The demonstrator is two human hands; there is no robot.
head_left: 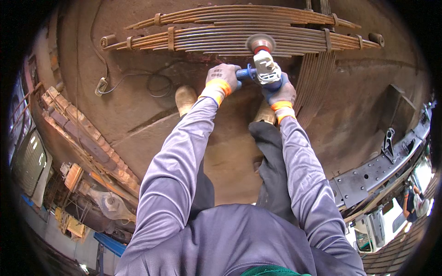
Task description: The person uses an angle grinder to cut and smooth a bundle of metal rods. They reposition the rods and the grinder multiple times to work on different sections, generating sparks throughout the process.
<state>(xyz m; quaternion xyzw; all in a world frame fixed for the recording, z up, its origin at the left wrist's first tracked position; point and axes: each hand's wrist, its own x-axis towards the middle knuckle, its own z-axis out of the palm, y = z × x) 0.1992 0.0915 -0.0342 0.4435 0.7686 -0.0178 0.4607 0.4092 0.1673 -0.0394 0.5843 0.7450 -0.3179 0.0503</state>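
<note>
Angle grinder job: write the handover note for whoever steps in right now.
Left hand: gloved, closed on the blue side handle of the angle grinder.
Right hand: gloved, gripping the grinder body.
Disc sits on the nearer leaf spring pack lying on the floor; a second pack lies behind it.
Done: cannot tell how much is ground.
Left: rust shows along both packs.

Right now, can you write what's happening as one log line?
left hand: holds grinder side handle | right hand: holds angle grinder body | disc: at leaf spring stack | floor: cable
</note>
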